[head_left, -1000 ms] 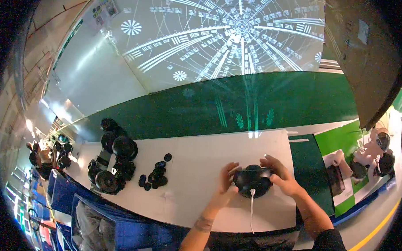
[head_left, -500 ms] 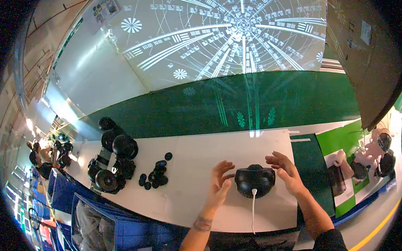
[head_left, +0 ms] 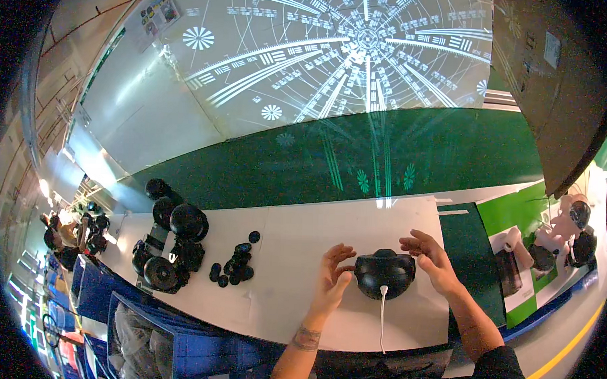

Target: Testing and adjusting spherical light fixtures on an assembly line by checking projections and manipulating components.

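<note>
A black, rounded device (head_left: pixel 384 276) rests on the white tabletop (head_left: pixel 289 302), a little right of centre. From its near side a white cable (head_left: pixel 382 326) runs straight to the table's front edge. My left hand (head_left: pixel 332 277) hovers at the device's left side, fingers apart and slightly curled, holding nothing. On the other side my right hand (head_left: pixel 434 262) is likewise spread, its fingers close to the device's upper right. Neither hand appears to grip the device; whether a fingertip touches it I cannot tell.
Left on the table lie several small black discs (head_left: pixel 238 265) and a pile of larger black round devices (head_left: pixel 175 235). Below stands a blue bin (head_left: pixel 177 349). Ahead, a bright line pattern (head_left: pixel 367 38) shows on a pale surface. White items and a green sheet (head_left: pixel 499 230) are at right.
</note>
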A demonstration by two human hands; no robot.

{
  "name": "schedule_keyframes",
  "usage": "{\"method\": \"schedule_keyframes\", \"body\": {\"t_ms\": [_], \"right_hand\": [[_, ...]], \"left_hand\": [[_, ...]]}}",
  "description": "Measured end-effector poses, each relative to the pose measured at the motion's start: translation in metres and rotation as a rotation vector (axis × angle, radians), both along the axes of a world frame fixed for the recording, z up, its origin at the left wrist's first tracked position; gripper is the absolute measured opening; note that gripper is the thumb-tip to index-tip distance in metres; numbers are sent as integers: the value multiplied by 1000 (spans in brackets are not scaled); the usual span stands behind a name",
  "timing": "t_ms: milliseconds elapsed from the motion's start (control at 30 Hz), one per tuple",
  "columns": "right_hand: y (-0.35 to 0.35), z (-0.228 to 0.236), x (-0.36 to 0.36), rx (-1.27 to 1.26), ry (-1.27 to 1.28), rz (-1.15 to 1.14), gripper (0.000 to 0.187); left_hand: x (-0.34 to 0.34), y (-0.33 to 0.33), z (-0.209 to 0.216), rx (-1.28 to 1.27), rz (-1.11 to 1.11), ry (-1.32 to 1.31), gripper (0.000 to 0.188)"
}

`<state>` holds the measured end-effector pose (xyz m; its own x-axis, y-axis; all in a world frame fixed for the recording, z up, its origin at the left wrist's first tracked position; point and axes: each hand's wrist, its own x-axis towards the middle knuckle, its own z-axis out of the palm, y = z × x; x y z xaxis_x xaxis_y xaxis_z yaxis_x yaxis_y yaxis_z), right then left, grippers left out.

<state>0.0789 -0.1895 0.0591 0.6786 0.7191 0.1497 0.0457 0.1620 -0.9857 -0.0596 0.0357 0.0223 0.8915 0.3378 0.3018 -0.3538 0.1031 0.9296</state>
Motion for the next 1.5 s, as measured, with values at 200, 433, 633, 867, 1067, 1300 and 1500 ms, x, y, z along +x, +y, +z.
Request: {"method": "schedule_keyframes", "body": {"t_ms": [200, 433, 633, 867, 1067, 1300, 1500], "right_hand": [[-9, -5, -4, -127, 17, 93, 94], [-3, 19, 5, -244, -374, 332, 123], [-6, 6, 10, -168, -490, 389, 130], [-12, 12, 3, -222, -438, 383, 131], [-13, 23, 3, -240, -521, 377, 129], [-14, 14, 6, -262, -500, 374, 127], [-11, 26, 7, -140, -678, 381, 107]], "left_hand": [[-3, -6, -1, -64, -66, 33, 81], [-13, 15, -2, 476, -294, 172, 123], [-4, -4, 14, 389, -247, -94, 112], [-6, -6, 30, 541, -238, 54, 115], [-8, 8, 33, 781, -353, 84, 122], [11, 1, 73, 800, -428, 173, 116], [6, 3, 49, 726, -381, 108, 124]]}}
